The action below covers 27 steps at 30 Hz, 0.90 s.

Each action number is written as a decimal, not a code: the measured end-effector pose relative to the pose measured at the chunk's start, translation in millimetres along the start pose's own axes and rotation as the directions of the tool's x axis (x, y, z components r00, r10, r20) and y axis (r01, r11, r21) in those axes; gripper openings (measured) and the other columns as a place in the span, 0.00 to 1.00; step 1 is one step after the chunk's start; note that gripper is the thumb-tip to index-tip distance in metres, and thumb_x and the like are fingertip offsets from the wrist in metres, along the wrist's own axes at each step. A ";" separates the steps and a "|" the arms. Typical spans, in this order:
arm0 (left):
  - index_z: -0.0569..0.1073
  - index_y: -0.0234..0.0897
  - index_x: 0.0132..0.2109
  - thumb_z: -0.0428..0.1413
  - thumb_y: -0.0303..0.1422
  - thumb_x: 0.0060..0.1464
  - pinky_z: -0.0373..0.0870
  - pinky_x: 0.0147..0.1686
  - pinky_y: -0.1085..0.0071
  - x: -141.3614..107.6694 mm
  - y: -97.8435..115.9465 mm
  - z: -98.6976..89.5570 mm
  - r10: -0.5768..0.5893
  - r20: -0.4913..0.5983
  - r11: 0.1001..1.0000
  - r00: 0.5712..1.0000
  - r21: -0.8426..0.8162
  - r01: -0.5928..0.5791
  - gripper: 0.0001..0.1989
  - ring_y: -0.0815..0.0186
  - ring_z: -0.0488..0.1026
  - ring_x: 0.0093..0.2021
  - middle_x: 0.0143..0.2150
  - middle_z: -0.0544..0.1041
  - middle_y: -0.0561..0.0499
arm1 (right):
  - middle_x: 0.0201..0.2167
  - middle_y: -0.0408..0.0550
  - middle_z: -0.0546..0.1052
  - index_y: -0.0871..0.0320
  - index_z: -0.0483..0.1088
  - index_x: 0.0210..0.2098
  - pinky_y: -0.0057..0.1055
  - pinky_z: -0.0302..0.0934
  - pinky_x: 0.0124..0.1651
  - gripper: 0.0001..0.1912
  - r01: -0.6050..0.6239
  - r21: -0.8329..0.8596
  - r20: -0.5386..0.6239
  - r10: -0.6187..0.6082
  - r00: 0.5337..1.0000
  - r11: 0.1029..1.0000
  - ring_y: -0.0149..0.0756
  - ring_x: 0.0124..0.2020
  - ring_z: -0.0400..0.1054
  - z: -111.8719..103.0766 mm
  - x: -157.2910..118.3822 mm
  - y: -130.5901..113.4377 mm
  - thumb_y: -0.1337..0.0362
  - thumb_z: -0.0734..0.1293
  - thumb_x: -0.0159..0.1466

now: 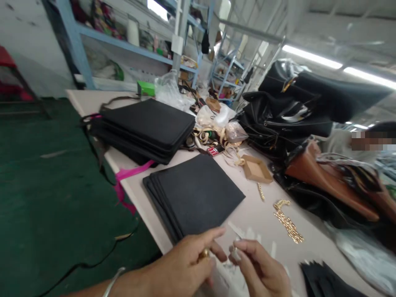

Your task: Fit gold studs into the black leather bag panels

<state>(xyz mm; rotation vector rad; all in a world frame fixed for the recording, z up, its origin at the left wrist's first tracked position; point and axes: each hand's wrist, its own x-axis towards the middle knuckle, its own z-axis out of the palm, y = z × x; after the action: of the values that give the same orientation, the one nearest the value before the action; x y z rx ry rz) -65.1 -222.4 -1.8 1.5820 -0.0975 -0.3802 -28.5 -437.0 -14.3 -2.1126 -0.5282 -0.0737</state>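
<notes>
My left hand (185, 264) is at the lower middle of the head view, a bangle on its wrist. Its forefinger points forward, while the thumb and other fingers curl around a small gold-coloured piece (204, 253). Close by on the right, my right hand (262, 268) pinches a small pale, shiny piece (235, 251) between thumb and fingertips; blur hides its kind. Just beyond my hands lies a stack of flat black panels (201, 194). Gold chain (287, 222) rests on the table to the right, with a shorter chain length (261, 192) near an open cardboard box (256, 169).
A thicker black stack (148, 123) overhangs the table's left edge, with a pink strip (133, 171) below it. Black bags (287, 111) and a brown bag (334, 181) pile up at right. Black strips (328, 280) lie at lower right. Someone sits at the far right.
</notes>
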 end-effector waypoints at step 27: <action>0.74 0.40 0.54 0.61 0.49 0.53 0.65 0.27 0.73 -47.1 -51.1 -42.5 -0.265 -0.177 0.872 0.948 -0.465 0.157 0.26 0.67 0.65 0.29 0.36 0.77 0.52 | 0.36 0.44 0.76 0.53 0.77 0.38 0.29 0.60 0.41 0.10 -0.175 -0.034 0.365 0.176 0.914 0.984 0.36 0.39 0.70 70.9 74.4 -18.7 0.58 0.65 0.68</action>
<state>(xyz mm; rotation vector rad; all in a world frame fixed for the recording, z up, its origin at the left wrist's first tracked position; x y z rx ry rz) -105.3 -165.2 -43.5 1.1692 0.3335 -0.3522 20.9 -345.3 -21.5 -2.1749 -0.5513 0.4328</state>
